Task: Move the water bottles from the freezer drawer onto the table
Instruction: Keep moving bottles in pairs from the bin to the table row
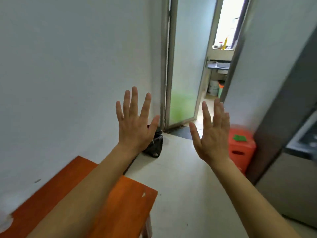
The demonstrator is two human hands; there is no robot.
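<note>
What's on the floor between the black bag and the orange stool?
Head view: only bare pale floor between the black bag and the orange stool; the raised right hand hides part of that stretch.

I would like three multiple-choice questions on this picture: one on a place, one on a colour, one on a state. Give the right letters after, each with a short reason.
1. Where is the black bag?
A. on the table
B. on the floor by the wall
C. on the stool

2. What colour is the plastic stool?
A. orange-red
B. blue
C. white

3. How are the two hands?
A. both holding bottles
B. one holding a cup
C. both open and empty

Answers:
1 B, the black bag lies on the floor against the wall.
2 A, the stool is orange-red.
3 C, the left hand and right hand spread their fingers, holding nothing.
</note>
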